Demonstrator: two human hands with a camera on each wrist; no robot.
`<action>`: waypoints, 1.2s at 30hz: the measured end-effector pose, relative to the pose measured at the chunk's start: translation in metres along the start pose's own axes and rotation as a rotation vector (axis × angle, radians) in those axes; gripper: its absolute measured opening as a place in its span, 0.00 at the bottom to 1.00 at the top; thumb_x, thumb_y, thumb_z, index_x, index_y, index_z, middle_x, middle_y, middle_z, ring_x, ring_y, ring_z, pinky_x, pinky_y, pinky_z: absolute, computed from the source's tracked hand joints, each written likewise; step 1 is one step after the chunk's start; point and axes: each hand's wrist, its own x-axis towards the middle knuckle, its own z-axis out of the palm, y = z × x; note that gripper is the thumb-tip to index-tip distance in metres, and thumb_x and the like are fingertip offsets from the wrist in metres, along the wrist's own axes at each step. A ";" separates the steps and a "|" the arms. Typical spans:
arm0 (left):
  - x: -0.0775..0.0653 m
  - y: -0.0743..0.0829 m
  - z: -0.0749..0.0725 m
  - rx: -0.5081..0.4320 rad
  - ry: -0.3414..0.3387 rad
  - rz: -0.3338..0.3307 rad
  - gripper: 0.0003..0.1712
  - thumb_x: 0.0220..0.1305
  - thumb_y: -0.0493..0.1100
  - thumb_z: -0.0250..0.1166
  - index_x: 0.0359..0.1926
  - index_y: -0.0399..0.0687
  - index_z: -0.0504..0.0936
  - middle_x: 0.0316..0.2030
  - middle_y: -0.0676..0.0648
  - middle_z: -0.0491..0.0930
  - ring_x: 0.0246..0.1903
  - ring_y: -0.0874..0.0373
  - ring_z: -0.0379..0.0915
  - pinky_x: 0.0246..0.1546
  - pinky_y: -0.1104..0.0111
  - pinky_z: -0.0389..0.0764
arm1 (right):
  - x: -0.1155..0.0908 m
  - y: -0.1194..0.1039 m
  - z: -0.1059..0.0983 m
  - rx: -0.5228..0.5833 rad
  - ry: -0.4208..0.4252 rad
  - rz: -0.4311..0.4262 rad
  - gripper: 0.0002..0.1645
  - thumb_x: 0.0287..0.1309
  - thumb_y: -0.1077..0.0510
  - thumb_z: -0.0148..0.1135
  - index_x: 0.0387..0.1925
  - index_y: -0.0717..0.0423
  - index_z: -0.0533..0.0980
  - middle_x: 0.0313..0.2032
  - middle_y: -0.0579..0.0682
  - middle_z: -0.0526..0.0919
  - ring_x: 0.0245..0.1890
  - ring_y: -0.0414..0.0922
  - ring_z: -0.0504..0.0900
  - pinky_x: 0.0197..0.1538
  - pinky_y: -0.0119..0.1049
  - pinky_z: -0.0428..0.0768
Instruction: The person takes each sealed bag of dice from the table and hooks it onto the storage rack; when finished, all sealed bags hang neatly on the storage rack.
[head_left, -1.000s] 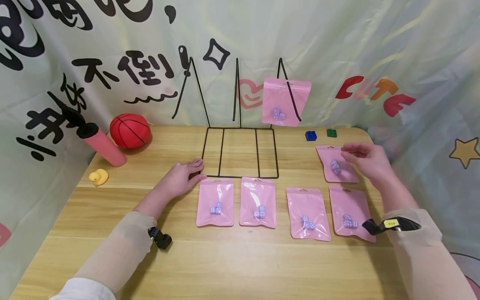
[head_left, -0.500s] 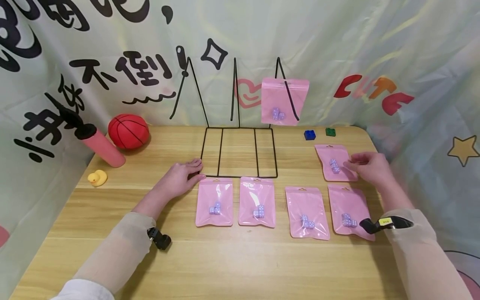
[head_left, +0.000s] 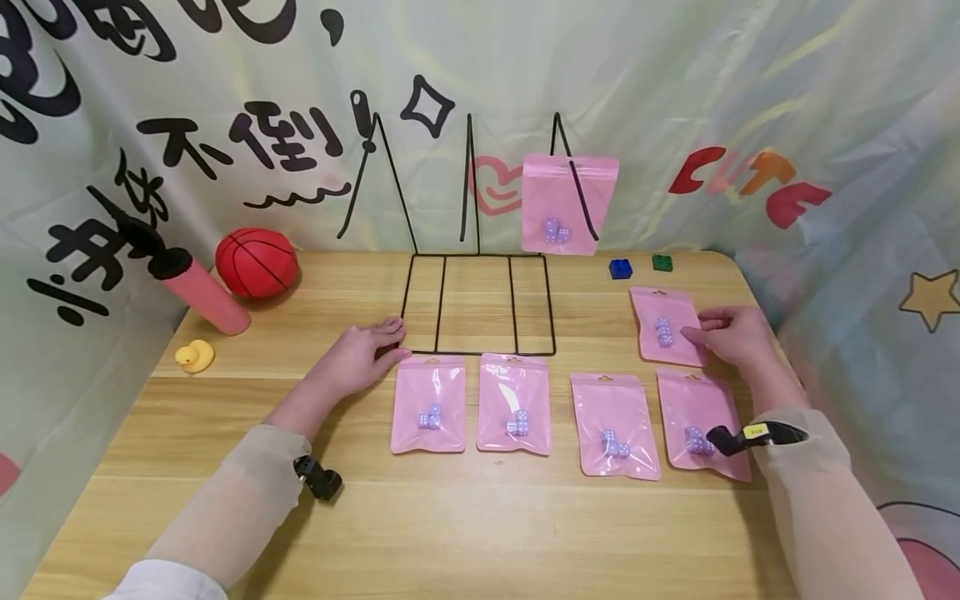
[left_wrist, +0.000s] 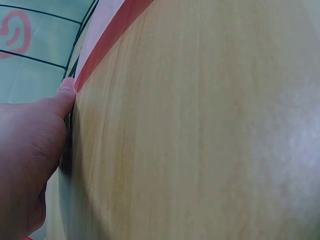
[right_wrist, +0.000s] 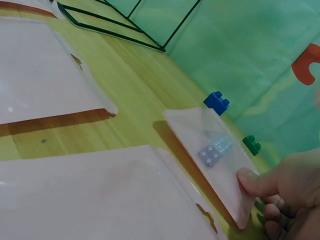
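At the right of the table my right hand [head_left: 738, 337] pinches the right edge of a pink zip bag [head_left: 660, 307] with dice inside. In the right wrist view the thumb lies on top of this bag [right_wrist: 192, 132], whose edge is lifted a little off the wood. My left hand [head_left: 366, 357] rests with fairly straight fingers at the front left corner of a black wire rack [head_left: 480, 353]. From the rack's right hook hangs another pink bag [head_left: 551, 192]. Several more bags lie flat: a left one [head_left: 429, 392], a middle one [head_left: 514, 387], and two at right.
A blue block [head_left: 620, 269] and a green block [head_left: 662, 262] sit behind the pinched bag. To the left are a red ball [head_left: 257, 262], a pink pump [head_left: 206, 292] and a yellow rubber duck [head_left: 195, 356]. A printed curtain [head_left: 637, 83] backs the table.
My right hand has come down onto the right bag's edge and now pinches it; the bag has shifted slightly left and tilted. My left hand stays in place.
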 end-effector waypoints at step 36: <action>-0.002 0.002 -0.001 -0.015 0.020 0.018 0.30 0.77 0.53 0.66 0.70 0.38 0.77 0.72 0.40 0.70 0.74 0.44 0.63 0.74 0.48 0.64 | -0.070 -0.048 -0.016 0.234 -0.003 -0.349 0.18 0.76 0.58 0.63 0.56 0.70 0.77 0.37 0.40 0.82 0.37 0.39 0.78 0.39 0.22 0.80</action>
